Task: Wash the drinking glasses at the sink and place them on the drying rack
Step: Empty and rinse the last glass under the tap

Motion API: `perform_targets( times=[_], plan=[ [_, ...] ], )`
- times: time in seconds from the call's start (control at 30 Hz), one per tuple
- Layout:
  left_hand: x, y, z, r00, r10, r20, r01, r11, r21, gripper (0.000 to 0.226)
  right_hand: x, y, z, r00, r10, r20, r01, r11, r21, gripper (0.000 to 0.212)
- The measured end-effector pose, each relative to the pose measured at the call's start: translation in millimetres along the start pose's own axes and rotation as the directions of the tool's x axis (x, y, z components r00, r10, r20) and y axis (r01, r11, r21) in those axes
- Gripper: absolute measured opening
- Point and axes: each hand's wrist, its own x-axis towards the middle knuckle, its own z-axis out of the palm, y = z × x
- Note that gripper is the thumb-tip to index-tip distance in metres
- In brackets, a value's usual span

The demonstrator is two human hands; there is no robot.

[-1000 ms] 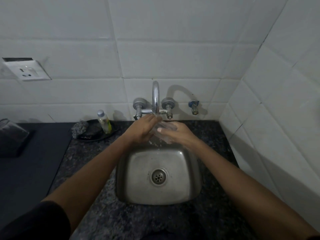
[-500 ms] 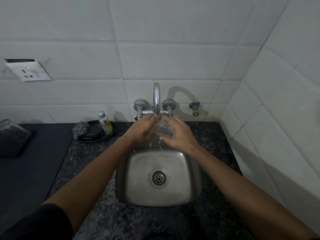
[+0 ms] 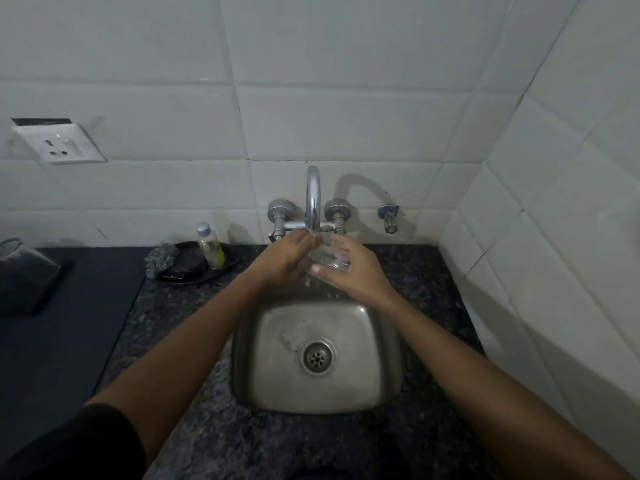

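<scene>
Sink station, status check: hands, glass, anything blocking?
Both hands on the glass: right hand wraps it, left hand grips its other side. Glass under the tap, above the sink. Nothing blocking; no drying rack in view.

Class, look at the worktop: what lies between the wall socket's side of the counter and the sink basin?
In the head view, a dark dish lies between them, left of the sink, carrying a steel scrubber and a small bottle.

1. Drinking glass (image 3: 325,259): held under the faucet (image 3: 312,199), above the sink (image 3: 277,358) rear edge.
2. Left hand (image 3: 282,259) and right hand (image 3: 360,271): fingers curled round the glass.
3. Bottle (image 3: 210,245): left of the faucet, on a dark dish (image 3: 194,277).
</scene>
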Motion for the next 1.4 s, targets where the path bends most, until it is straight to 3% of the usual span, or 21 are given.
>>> perform_targets(
  times=[0.07,0.1,0.17,0.27,0.33,0.4,0.47,0.53,0.63,0.7,0.8,0.87,1.0,1.13,1.23,1.33,1.4],
  plan=[
    [-2,0,1,0.999,-0.009,-0.033,0.009,1.0,0.016,0.047,3,-5,-4,0.951,0.281,0.129,-0.305,0.921,0.241,0.066],
    [-3,1,2,0.999,-0.008,-0.054,0.009,1.0,0.019,0.046,4,-5,-6,0.942,0.294,0.163,-0.325,0.917,0.229,0.059],
    [-4,2,7,0.996,-0.032,-0.079,0.033,0.999,0.007,0.042,0,-10,-7,0.982,0.156,0.11,-0.164,0.984,0.066,0.054],
    [1,1,4,0.983,-0.165,-0.081,0.158,0.984,-0.082,0.043,-4,-13,-8,0.996,-0.087,0.017,0.088,0.982,-0.164,0.07],
    [5,0,-1,0.963,-0.269,-0.002,0.264,0.948,-0.177,0.05,-3,-11,-9,0.978,-0.209,0.005,0.204,0.947,-0.248,0.073],
    [10,2,-9,0.918,-0.365,0.157,0.397,0.851,-0.345,0.051,0,-8,-11,0.96,-0.278,0.034,0.275,0.909,-0.314,0.073],
    [10,4,-14,0.88,-0.292,0.374,0.468,0.663,-0.584,0.04,3,-3,-13,0.933,-0.35,0.086,0.353,0.843,-0.406,0.07],
    [4,4,-16,0.841,-0.212,0.498,0.54,0.392,-0.745,0.03,3,0,-15,0.906,-0.403,0.129,0.417,0.798,-0.436,0.066],
    [-3,4,-11,0.747,-0.254,0.614,0.609,-0.109,-0.786,0.041,3,1,-14,0.877,-0.451,0.163,0.47,0.742,-0.479,0.061],
    [-4,4,0,0.69,-0.329,0.645,0.584,-0.272,-0.765,0.04,4,1,-11,0.841,-0.497,0.215,0.529,0.671,-0.52,0.058],
    [3,6,17,0.589,-0.456,0.667,0.598,-0.309,-0.739,0.037,4,1,-4,0.739,-0.597,0.313,0.653,0.517,-0.554,0.053],
    [6,10,22,0.567,-0.493,0.66,0.555,-0.363,-0.749,0.028,4,0,-1,0.692,-0.647,0.321,0.689,0.457,-0.563,0.052],
    [5,13,30,0.559,-0.553,0.617,0.372,-0.498,-0.783,0.03,4,1,-4,0.718,-0.647,0.255,0.625,0.438,-0.646,0.067],
    [-2,16,45,0.571,-0.529,0.628,0.29,-0.586,-0.757,0.034,-2,12,-3,0.684,-0.69,0.237,0.62,0.378,-0.688,0.053],
    [-5,23,49,0.605,-0.512,0.609,0.187,-0.653,-0.734,0.022,0,13,-2,0.734,-0.634,0.241,0.629,0.503,-0.593,0.037],
    [-2,25,54,0.634,-0.518,0.575,0.159,-0.64,-0.752,0.024,8,-4,-3,0.837,-0.366,0.407,0.542,0.659,-0.522,0.026],
    [1,29,57,0.638,-0.524,0.564,0.12,-0.656,-0.745,0.031,19,-20,-6,0.845,-0.205,0.494,0.477,0.705,-0.524,0.025]
  ],
)
